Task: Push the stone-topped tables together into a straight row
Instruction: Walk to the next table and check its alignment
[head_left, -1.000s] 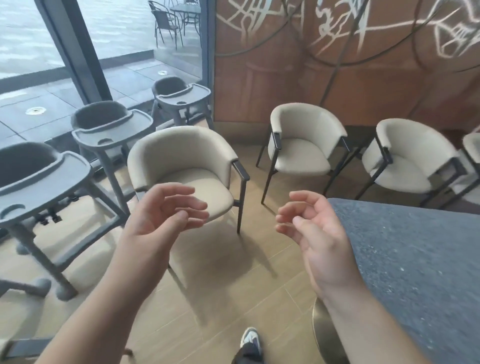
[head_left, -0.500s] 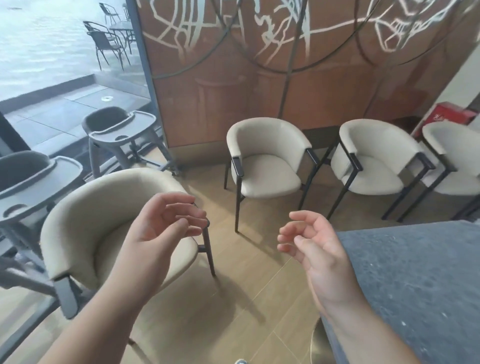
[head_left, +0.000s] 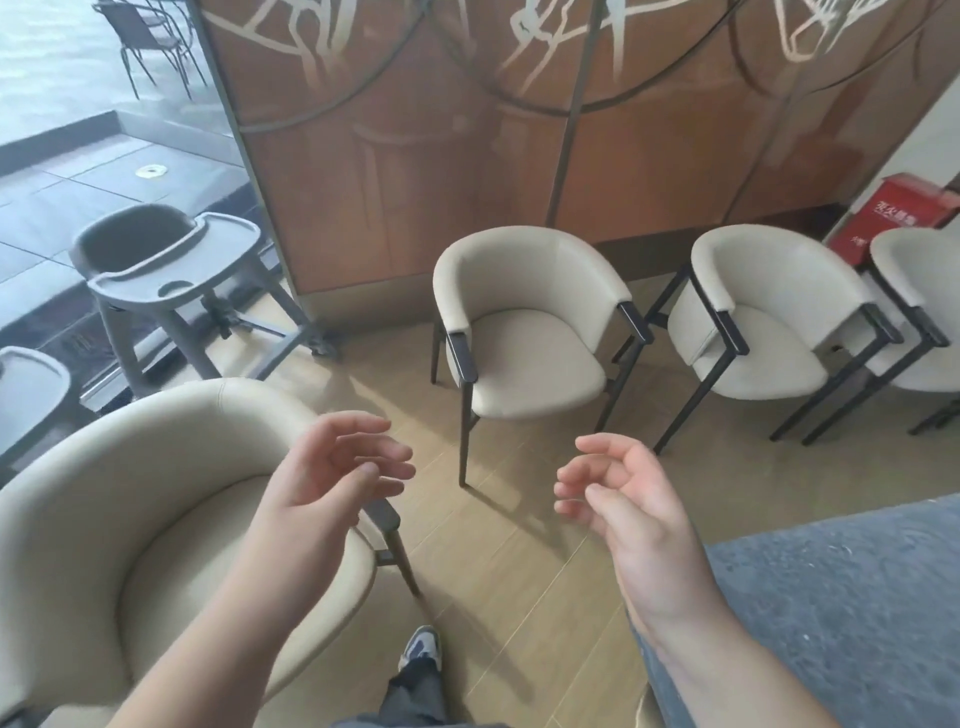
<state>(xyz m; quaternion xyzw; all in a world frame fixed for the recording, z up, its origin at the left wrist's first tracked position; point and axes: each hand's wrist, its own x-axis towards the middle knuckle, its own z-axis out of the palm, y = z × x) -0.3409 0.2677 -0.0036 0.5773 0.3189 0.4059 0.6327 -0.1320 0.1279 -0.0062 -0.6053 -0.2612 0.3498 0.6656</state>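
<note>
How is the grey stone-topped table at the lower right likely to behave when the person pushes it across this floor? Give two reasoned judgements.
The stone-topped table probably feels heavy: its speckled top looks like a solid slab. It seems to stand on a rounded metal base on smooth floor planks, so it may slide rather than roll, and a high push could rock it. Neither the left hand nor the right hand touches it.

Tan plank floor (head_left: 519, 561) carries cream armchairs (head_left: 530, 332), grey highchair (head_left: 166, 265) far left, stone-topped table (head_left: 857, 597) near right.

Both hands are hovering empty, fingers loosely curled: the left hand (head_left: 332, 470) over a cream armchair (head_left: 119, 530), the right hand (head_left: 631, 512) beside the stone-topped table (head_left: 852, 613).
</note>
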